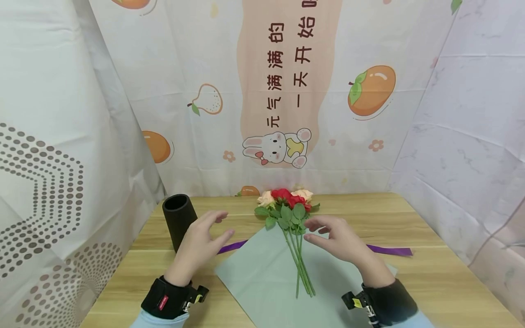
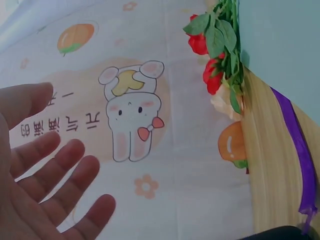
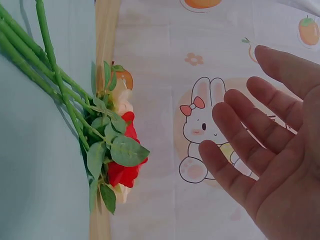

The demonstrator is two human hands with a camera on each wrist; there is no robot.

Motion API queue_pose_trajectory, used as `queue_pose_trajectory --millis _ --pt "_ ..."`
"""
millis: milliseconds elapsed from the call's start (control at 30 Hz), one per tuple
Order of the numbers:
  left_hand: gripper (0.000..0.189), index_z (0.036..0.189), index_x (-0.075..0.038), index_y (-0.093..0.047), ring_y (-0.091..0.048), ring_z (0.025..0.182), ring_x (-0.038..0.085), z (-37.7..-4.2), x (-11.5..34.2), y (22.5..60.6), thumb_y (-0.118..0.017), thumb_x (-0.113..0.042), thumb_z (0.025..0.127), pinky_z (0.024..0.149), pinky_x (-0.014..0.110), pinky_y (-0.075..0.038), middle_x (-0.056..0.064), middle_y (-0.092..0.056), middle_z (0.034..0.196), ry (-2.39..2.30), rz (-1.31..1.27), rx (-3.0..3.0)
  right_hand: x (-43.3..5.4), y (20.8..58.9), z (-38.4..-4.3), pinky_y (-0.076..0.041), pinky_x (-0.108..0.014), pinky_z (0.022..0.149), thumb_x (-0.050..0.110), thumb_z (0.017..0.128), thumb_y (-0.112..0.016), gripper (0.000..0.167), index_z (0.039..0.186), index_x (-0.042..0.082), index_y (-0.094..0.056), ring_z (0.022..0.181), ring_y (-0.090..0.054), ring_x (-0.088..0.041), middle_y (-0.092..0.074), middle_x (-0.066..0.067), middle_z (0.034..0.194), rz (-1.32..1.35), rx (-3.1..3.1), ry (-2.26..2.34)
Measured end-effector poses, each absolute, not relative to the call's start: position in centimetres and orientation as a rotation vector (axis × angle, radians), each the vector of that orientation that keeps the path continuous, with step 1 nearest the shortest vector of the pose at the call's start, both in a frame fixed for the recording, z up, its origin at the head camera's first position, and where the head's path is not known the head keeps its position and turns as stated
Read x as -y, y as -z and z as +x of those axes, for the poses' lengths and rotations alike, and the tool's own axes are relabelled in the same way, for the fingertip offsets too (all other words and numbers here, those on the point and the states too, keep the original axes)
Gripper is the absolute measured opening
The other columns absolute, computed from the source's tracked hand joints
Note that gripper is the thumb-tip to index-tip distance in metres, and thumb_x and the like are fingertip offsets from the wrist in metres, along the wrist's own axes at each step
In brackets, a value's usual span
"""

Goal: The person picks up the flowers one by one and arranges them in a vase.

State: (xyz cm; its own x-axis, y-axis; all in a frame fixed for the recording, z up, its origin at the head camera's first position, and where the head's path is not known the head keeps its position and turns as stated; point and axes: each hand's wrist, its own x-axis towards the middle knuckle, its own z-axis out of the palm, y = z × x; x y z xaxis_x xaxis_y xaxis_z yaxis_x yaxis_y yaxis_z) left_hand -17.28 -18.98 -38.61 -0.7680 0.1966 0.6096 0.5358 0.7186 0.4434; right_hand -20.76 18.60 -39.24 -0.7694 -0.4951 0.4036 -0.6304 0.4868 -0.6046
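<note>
Red and cream artificial roses (image 1: 289,200) with green leaves and long stems lie on a pale green sheet of wrapping paper (image 1: 262,269), their heads past its far corner. My left hand (image 1: 202,243) hovers left of the paper, near a black cylindrical vase (image 1: 179,221), fingers relaxed and holding nothing. Close to the rose leaves, on their right, my right hand (image 1: 336,239) hangs above the paper with its fingers loosely bent and no object in them. Both wrist views show spread fingers, the left hand (image 2: 55,170) and the right hand (image 3: 270,135) alike.
A purple ribbon (image 1: 389,250) runs beneath the paper, its ends showing at both sides. The wooden table (image 1: 443,273) meets a printed cloth backdrop (image 1: 197,146) at the back. White cloth (image 1: 102,182) hangs along the left, and marbled cloth (image 1: 471,182) along the right.
</note>
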Motion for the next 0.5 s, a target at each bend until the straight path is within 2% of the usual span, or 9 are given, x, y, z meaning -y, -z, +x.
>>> queue_pose_trajectory --millis 133,233,367,500 --pt "0.030 0.114 -0.011 -0.072 -0.065 0.098 0.018 -17.6 19.7 39.3 -0.083 -0.018 0.087 0.078 0.034 -0.056 0.001 -0.071 0.109 0.843 -0.552 2.230 -18.4 39.8 -21.1 -0.058 -0.041 0.085 0.022 0.095 -0.075 0.024 0.118 0.016 -0.071 0.097 -0.067 -0.014 -0.070 0.007 0.112 0.971 2.538 -1.225" --pt "0.023 0.108 -0.010 -0.072 -0.064 0.092 0.016 -17.9 20.2 39.5 -0.082 -0.014 0.088 0.073 0.025 -0.051 0.001 -0.071 0.101 0.863 -0.555 2.123 -18.1 40.1 -21.3 -0.058 -0.042 0.085 0.021 0.095 -0.075 0.023 0.117 0.016 -0.071 0.097 -0.068 -0.015 -0.071 0.005 0.110 0.942 2.528 -1.281" --pt "0.020 0.105 -0.007 -0.072 -0.063 0.087 0.018 -18.2 20.9 39.4 -0.080 -0.009 0.087 0.073 0.023 -0.048 0.003 -0.070 0.095 0.882 -0.558 2.005 -17.5 40.1 -21.4 -0.058 -0.037 0.085 0.022 0.094 -0.076 0.023 0.116 0.016 -0.071 0.097 -0.068 -0.016 -0.071 0.003 0.108 0.899 2.531 -1.322" --pt "0.022 0.103 -0.005 -0.072 -0.062 0.084 0.022 -18.5 21.6 39.2 -0.081 -0.002 0.083 0.074 0.029 -0.047 0.006 -0.070 0.093 0.868 -0.547 1.909 -16.8 39.9 -21.4 -0.058 -0.037 0.085 0.025 0.094 -0.077 0.022 0.114 0.018 -0.071 0.097 -0.067 -0.014 -0.071 0.005 0.105 0.870 2.538 -1.356"
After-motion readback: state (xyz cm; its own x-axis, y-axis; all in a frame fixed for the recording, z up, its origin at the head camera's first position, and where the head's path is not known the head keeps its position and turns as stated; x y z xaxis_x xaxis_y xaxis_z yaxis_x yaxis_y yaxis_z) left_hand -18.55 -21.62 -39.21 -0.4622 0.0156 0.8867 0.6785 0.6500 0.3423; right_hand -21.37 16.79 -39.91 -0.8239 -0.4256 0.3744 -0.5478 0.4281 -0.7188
